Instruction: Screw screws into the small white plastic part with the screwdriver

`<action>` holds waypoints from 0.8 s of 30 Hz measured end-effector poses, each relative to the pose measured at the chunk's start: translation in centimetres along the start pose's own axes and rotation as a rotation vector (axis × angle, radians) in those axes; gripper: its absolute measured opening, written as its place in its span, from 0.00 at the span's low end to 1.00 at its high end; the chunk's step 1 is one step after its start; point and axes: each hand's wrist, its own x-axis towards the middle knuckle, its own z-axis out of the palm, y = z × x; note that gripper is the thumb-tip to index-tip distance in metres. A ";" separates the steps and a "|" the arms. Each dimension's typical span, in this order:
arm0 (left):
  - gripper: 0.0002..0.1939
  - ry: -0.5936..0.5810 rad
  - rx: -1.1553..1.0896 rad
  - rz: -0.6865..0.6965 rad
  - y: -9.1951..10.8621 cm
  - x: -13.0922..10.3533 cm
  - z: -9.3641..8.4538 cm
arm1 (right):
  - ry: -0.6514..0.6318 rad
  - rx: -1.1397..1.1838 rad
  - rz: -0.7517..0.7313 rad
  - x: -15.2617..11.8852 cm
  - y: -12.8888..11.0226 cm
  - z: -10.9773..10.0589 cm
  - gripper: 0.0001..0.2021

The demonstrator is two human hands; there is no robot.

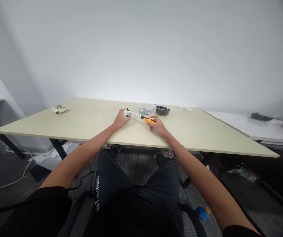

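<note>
Over the desk (94, 115): left hand (121, 119) pinches white fitting (126, 113); right hand (157, 125) grips orange-black screwdriver (148, 119), shaft reaching fitting. Off-axis pressure could cause a slip, jabbing left hand.

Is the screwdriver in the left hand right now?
No: the orange-handled screwdriver is in the right hand, while the left hand holds a small white part.

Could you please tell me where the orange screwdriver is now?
The orange screwdriver is near the middle of the head view, in the right hand, its shaft pointing toward the white part in the left hand.
</note>
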 end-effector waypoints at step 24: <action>0.23 0.068 -0.690 -0.500 -0.5 1.0 0.1 | 0.045 -0.008 0.009 0.3 -0.1 0.2 0.18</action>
